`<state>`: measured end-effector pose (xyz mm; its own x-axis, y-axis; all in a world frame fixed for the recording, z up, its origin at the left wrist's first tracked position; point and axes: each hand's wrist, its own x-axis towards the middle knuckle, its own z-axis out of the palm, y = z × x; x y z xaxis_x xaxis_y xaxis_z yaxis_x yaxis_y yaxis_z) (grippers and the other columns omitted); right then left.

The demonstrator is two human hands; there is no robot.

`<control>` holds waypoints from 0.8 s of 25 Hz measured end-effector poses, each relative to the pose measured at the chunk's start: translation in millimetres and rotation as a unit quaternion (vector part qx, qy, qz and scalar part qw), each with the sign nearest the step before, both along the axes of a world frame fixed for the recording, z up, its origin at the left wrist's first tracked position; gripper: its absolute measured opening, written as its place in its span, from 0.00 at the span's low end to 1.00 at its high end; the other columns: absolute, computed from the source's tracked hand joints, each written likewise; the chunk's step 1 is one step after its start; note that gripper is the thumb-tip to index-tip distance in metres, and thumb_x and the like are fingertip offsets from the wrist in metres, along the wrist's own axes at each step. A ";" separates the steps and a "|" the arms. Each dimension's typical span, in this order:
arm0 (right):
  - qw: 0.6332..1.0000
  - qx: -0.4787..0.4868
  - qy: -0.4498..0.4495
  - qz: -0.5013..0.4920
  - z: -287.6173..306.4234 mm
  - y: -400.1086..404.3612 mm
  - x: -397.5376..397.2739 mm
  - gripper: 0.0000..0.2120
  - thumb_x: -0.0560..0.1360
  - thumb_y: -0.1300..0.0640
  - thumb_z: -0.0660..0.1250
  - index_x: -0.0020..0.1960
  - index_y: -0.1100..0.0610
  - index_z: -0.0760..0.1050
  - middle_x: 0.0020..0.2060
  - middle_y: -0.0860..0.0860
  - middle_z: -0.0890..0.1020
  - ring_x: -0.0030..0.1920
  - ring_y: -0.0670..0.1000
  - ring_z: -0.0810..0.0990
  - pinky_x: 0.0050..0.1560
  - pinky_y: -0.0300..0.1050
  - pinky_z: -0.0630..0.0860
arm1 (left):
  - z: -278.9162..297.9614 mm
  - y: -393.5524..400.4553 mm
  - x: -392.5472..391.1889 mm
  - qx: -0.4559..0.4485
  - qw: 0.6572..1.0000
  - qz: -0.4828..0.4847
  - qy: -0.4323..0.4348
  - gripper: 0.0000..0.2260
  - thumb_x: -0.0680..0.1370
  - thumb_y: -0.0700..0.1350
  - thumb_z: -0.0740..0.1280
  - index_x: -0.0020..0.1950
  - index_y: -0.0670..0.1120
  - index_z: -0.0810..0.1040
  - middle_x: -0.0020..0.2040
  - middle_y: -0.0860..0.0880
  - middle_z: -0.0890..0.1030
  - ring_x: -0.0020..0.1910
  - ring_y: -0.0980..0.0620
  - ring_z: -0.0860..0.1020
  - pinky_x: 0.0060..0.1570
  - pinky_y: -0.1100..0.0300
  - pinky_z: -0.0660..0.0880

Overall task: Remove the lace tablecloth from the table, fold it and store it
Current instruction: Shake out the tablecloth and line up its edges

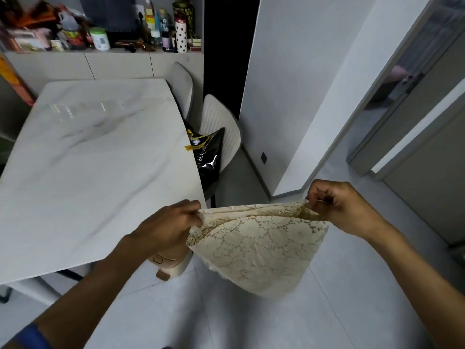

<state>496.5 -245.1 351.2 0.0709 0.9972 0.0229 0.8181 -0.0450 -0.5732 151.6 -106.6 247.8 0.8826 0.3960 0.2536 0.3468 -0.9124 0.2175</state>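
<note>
Left hand (173,222) and right hand (337,205) are each pinching a top corner of the lace tablecloth (259,250), already folded. It is hanging off the table (88,152), beyond its near right corner. Top edge is running hand to hand; next fold likely brings the corners together.

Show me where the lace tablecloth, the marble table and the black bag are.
lace tablecloth (259,250), head view, middle of the hanging folded cloth
marble table (95,157), head view, bare top
black bag (210,157), head view, glossy front

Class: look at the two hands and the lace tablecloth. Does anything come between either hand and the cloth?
Nothing visible does. The left hand and right hand each pinch a top corner of the lace tablecloth, which hangs beside the table.
</note>
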 end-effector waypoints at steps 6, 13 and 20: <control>0.999 0.009 -0.018 0.036 19.5 -4.4 -9.6 0.18 0.73 0.69 0.70 0.37 0.47 0.74 0.34 0.50 0.80 0.35 0.51 0.80 0.34 0.50 0.79 | -31.2 -25.0 15.2 -0.268 0.960 0.071 -0.044 0.19 0.77 0.66 0.59 0.57 0.56 0.79 0.51 0.62 0.74 0.53 0.61 0.74 0.51 0.65 0.72; 1.000 0.024 0.014 0.000 14.8 -9.6 10.1 0.20 0.72 0.72 0.68 0.36 0.47 0.75 0.35 0.50 0.82 0.37 0.52 0.82 0.36 0.50 0.80 | -36.6 -49.2 16.0 -0.221 0.969 0.094 -0.054 0.18 0.71 0.64 0.65 0.53 0.55 0.82 0.50 0.61 0.77 0.48 0.62 0.75 0.48 0.67 0.75; 0.999 0.038 -0.002 -0.007 -6.3 -13.4 26.9 0.24 0.73 0.73 0.68 0.32 0.45 0.72 0.32 0.51 0.81 0.41 0.54 0.84 0.36 0.55 0.82 | -18.9 -41.8 16.4 -0.187 0.967 0.082 -0.156 0.12 0.76 0.53 0.65 0.44 0.47 0.84 0.43 0.54 0.82 0.41 0.60 0.78 0.42 0.64 0.76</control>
